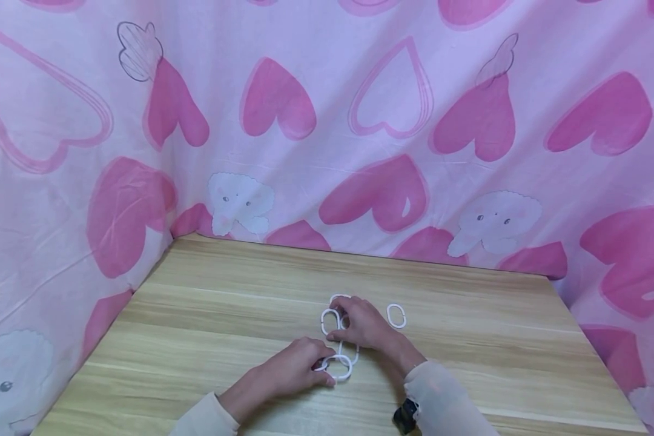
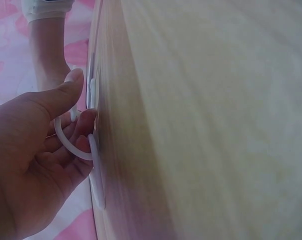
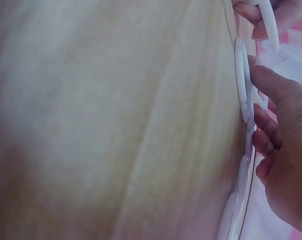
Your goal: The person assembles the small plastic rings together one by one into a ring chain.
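Left hand (image 1: 300, 366) pinches one white oval plastic ring (image 2: 66, 144);
right hand (image 1: 362, 324) reaches among similar rings (image 3: 239, 75) on the pale wood-grain desk (image 1: 223, 290), its hold unclear; a hasty lift could snag where they overlap.

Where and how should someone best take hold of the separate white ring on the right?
Probably pinch the separate ring across its long sides, coming straight down from above: it lies flat and by itself, and its oval is narrowest there.

White rings (image 3: 240, 70) lie on the wooden tabletop (image 3: 116, 110) at the right grip (image 3: 286, 140); the left grip (image 3: 291, 15) holds a raised ring (image 3: 269, 25)
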Tool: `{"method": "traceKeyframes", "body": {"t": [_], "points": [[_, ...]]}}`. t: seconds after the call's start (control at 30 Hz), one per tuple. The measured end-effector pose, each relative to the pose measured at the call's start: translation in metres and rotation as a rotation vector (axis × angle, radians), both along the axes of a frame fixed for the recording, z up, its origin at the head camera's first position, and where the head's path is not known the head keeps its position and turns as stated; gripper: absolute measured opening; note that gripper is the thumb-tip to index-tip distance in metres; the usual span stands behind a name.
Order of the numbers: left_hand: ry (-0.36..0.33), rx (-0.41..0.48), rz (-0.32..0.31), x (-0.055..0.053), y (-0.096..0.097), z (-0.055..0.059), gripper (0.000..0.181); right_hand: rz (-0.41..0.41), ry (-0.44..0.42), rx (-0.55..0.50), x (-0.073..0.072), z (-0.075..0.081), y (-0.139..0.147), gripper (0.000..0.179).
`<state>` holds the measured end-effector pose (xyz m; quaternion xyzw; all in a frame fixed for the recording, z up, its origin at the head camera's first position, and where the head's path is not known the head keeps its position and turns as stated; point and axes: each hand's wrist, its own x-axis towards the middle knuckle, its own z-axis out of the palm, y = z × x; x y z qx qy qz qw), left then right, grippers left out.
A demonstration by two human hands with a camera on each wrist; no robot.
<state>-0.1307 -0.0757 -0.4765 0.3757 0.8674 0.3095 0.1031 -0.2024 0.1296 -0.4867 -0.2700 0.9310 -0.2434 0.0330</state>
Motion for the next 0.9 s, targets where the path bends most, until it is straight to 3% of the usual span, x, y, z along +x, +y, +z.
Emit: {"method": "traceKeyframes", "body": {"t": [0.27, 0.57, 0.9], "points": [[-0.022, -0.003, 0.007, -0.001, 0.0, 0.0, 0.024, 0.006, -0.068, -0.102, 0.001, -0.002, 0.003, 0.055], [-0.053, -0.003, 0.051, -0.002, -0.001, -0.002, 0.02, -0.102, -0.267, -0.41, 0.002, -0.003, 0.013, 0.059], [-0.087, 0.008, 0.105, -0.01, -0.011, -0.004, 0.015, -0.126, -0.321, -0.62, 0.01, 0.002, 0.034, 0.058]]}}
